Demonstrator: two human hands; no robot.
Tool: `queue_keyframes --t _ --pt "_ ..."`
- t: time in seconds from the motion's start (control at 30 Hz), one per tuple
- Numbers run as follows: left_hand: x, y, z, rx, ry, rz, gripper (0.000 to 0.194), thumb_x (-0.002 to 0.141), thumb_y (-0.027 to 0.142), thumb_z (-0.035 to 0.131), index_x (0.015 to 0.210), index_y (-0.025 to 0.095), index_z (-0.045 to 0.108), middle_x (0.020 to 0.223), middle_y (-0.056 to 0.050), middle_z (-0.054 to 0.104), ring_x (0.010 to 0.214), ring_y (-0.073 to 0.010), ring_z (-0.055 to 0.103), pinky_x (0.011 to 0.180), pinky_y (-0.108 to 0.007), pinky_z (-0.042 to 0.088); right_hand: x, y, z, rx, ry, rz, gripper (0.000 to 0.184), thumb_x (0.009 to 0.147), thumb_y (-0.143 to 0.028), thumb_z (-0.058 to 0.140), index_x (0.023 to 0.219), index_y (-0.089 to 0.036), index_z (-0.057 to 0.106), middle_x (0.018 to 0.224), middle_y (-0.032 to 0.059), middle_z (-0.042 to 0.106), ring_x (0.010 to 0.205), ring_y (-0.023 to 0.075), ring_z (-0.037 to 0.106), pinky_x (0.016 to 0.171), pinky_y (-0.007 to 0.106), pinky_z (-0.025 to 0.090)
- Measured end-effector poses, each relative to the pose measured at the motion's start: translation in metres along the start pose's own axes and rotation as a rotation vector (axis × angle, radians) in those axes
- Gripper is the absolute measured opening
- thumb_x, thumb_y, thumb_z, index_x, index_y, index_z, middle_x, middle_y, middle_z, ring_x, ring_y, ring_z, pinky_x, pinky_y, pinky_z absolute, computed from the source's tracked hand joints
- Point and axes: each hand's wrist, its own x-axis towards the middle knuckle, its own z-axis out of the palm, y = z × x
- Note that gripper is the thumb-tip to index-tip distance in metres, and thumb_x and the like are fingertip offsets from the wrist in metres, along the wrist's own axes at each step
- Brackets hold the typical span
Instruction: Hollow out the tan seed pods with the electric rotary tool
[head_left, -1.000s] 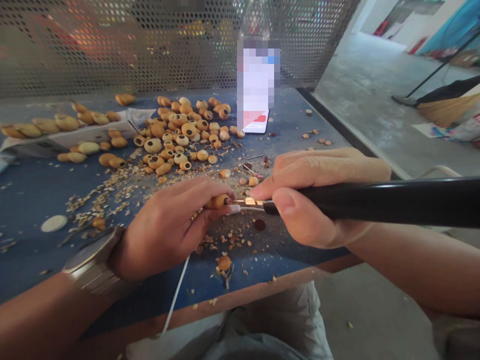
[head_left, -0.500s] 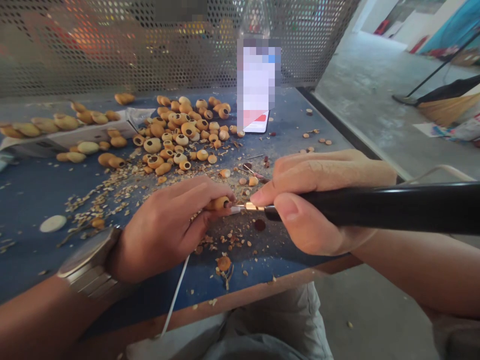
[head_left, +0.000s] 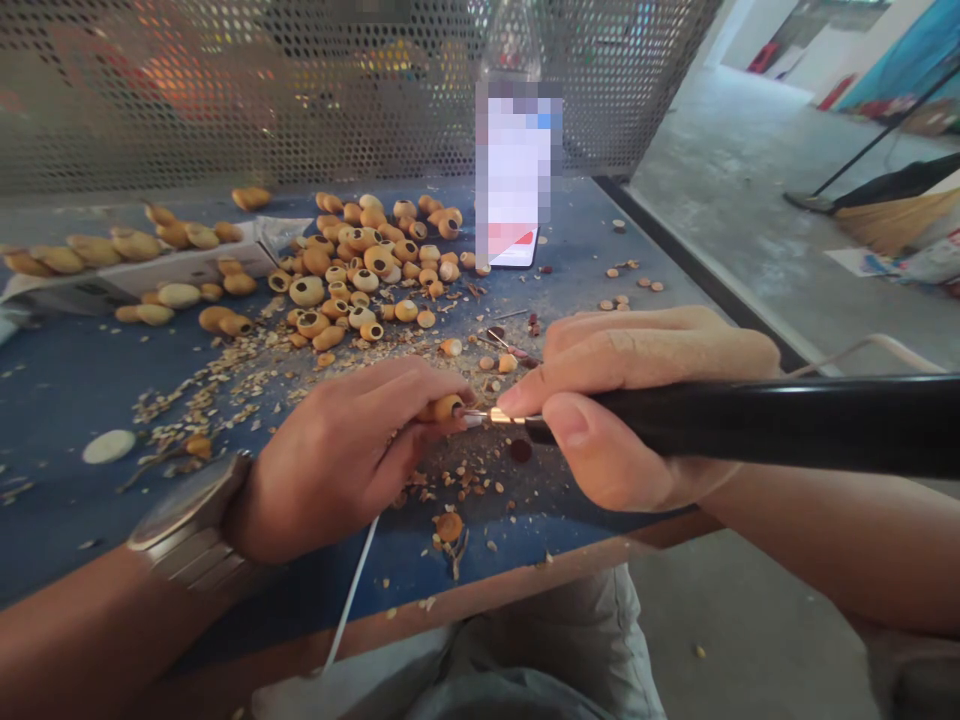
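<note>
Pointing rightward, the dark open end of a small gourd (head_left: 448,405) can be seen just at the fingertips of the left hand (head_left: 341,450). The gourd is pinched between thumb and fingers of this hand, and its other part is hidden inside the grasp. By the right hand (head_left: 637,352) a black tool (head_left: 825,420) is gripped, with a fingertip laid on its gold collar (head_left: 504,416). The thin metal tip (head_left: 474,413) is directed leftward — gourd and tool are set nearly in one line, end to end. Whether the opening is entered by the tip cannot be told. From the right hand, the gourd is found to the left, only slightly past its fingertip — behind both, a pile of gourds (head_left: 367,260) is spread on the blue table (head_left: 60,405)
</note>
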Motion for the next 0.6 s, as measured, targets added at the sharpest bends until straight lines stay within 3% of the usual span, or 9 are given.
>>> queue_keyframes --t 0.37,0.6 --pt "-0.0014 -0.0008 0.0001 -0.005 0.011 -0.001 0.017 0.104 0.018 0.054 0.117 0.021 0.065 0.1 -0.002 0.073 0.091 -0.015 0.069 0.081 -0.026 0.053 -0.0009 -0.0029 0.0009 -0.009 0.009 0.061 0.009 0.086 -0.021 0.067 0.08 -0.025 0.073 0.069 -0.0019 0.074 0.056 0.0113 0.065 0.056 0.023 0.057" --pt "-0.0018 0.0004 0.0013 0.007 0.012 0.004 0.017 0.105 0.019 0.054 0.118 0.022 0.063 0.102 -0.002 0.073 0.092 -0.0156 0.069 0.083 -0.028 0.054 -0.0006 -0.0005 0.0019 0.002 0.027 0.013 0.009 0.085 -0.019 0.068 0.082 -0.024 0.073 0.069 -0.0023 0.075 0.057 0.0109 0.066 0.058 0.023 0.057"
